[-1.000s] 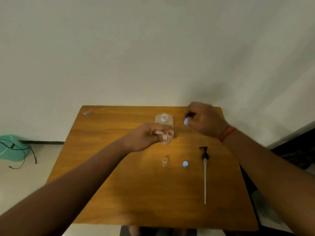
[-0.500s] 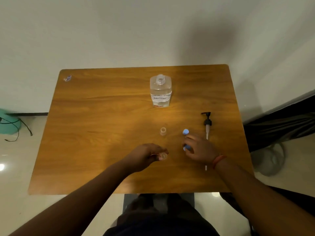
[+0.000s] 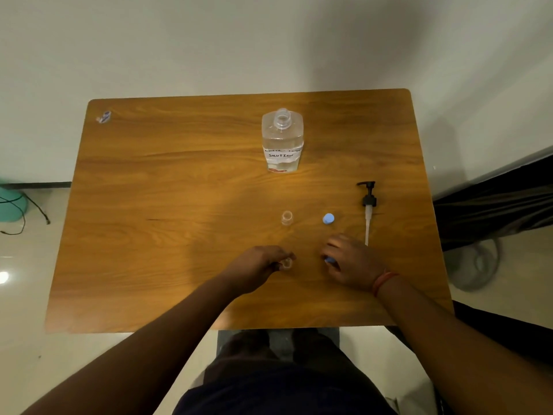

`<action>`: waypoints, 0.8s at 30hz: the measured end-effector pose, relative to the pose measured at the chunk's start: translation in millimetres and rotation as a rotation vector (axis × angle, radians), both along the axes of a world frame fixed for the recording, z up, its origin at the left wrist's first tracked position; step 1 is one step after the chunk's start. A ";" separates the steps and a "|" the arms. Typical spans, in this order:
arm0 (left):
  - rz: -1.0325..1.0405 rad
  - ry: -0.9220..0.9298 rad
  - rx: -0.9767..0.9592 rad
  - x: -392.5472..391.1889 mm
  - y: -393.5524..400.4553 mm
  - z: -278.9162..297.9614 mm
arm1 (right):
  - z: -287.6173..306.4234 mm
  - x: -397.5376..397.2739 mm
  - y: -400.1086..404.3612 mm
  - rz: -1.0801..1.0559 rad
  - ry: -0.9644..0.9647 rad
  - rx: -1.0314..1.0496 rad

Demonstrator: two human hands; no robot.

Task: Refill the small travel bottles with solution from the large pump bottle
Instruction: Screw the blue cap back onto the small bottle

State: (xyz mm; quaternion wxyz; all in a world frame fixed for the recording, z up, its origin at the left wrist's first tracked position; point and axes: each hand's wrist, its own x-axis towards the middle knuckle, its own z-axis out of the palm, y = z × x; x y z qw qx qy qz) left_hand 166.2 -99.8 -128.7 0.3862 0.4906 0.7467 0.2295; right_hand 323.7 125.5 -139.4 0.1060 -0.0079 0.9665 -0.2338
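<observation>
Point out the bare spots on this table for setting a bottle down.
Free: the left half of the table, from the wrapper scrap to the near edge. Crowded: right of centre, around the large bottle, pump, blue cap, both hands.

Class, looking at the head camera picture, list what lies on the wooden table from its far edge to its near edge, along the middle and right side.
Large bottle with its neck open → black pump head → loose small travel bottle and loose blue cap, level with each other → right hand holding a blue cap and left hand holding a small bottle.
</observation>
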 end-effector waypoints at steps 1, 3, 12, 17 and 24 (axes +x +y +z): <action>0.005 0.001 0.003 -0.2 -0.1 -1.4 | -0.8 -0.1 -0.4 -0.001 0.000 -0.001; 0.016 0.004 0.017 -0.5 -0.1 -3.5 | -3.2 0.2 -1.0 -0.005 0.010 -0.016; 0.023 -0.008 0.030 0.0 1.3 -6.9 | -12.7 2.4 3.1 0.008 -0.022 0.013; 0.031 -0.027 0.009 1.8 0.5 -8.6 | -15.7 2.5 4.3 0.015 -0.030 0.021; 0.067 -0.088 -0.051 -0.6 -2.9 -9.8 | -14.0 7.1 5.5 -0.036 0.006 -0.020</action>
